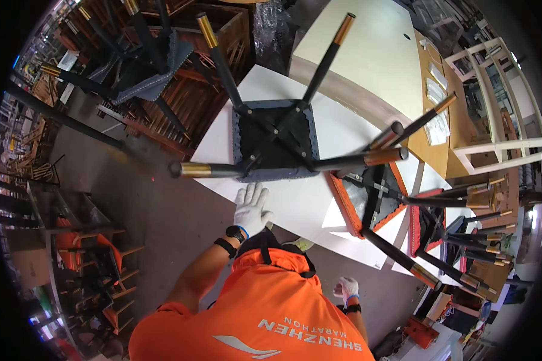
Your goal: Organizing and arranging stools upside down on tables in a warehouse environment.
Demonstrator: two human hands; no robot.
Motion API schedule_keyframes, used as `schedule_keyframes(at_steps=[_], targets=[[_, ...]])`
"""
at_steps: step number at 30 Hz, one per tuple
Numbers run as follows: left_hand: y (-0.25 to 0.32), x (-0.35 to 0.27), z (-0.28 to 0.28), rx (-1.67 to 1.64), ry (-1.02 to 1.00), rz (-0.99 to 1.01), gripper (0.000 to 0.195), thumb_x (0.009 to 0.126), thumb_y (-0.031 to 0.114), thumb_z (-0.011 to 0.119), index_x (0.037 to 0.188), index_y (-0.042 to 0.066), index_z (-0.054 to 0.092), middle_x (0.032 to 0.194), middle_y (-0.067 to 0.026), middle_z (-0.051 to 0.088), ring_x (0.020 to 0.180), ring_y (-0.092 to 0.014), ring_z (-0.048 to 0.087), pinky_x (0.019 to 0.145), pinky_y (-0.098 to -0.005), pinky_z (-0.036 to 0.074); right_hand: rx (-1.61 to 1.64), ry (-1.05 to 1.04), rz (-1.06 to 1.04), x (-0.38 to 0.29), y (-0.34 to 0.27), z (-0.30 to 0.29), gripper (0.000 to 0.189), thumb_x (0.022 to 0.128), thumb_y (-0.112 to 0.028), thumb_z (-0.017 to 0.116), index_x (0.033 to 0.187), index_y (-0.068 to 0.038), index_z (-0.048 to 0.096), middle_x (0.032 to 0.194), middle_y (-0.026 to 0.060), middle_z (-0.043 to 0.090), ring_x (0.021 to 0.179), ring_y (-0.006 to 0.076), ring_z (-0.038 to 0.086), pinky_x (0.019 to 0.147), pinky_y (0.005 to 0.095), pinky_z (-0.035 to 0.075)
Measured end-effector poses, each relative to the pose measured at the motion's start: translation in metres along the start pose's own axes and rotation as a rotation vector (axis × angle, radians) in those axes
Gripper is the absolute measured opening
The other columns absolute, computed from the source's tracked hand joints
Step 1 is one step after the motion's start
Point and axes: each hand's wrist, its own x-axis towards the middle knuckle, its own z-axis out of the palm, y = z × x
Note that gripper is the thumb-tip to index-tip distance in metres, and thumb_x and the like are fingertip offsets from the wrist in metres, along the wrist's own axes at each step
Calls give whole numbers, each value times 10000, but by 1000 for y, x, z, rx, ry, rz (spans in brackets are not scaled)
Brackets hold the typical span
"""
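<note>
An upturned stool with a blue-grey padded seat, black underside [275, 135] and black legs with gold tips stands on a white panel [217, 144]. My left hand [252, 212], in a white glove, lies palm down at the panel's near edge. Its fingers are spread and point at the seat's rim; whether they touch it I cannot tell. Low at my right side hangs my right hand [346, 289], also gloved, away from the panel. Its fingers look loosely bent, and the palm is hidden. Right of the stool is an upturned seat with orange trim [345, 205].
Further right are an upturned red-trimmed seat [415, 230] and more legs. Another upturned blue seat [180, 58] sits by dark wooden furniture [235, 31] at upper left. Beyond the panel is a large pale tabletop [366, 49]. A rack with chairs [54, 270] stands at lower left.
</note>
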Motion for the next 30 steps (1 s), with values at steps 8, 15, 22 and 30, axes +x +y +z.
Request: schedule_keyframes(at_steps=[8,15,22,30], targets=[[-9,2,1,19,-52,105,867,894,549,631,1520,-10,412,1611,-258,322,1514,-447,233,1235,-601,112,174,-12,-13,-31,38,35,363,939,-160,631,1252,17,577,857,176,658,643,322,705,574,452,619],[-7,1,11,183,-74,184,885,939,565,560,1553,-28,327,1647,-264,235,1529,-464,165,1242,-617,68,270,46,-78,-57,51,61,292,946,-185,656,1182,-13,642,830,82,654,627,192,650,562,348,572],[-9,-4,18,242,-145,184,889,984,557,504,1601,-8,204,1672,-266,159,1551,-454,89,1243,-596,51,425,135,-95,-84,125,63,303,961,-204,648,1200,-18,643,847,89,675,662,200,675,589,347,581],[-8,-3,25,350,-169,128,855,1005,599,434,1616,37,232,1680,-250,165,1553,-417,141,1240,-555,123,612,215,129,-113,307,107,290,952,-221,655,1180,-42,667,771,105,675,597,216,682,525,378,575]])
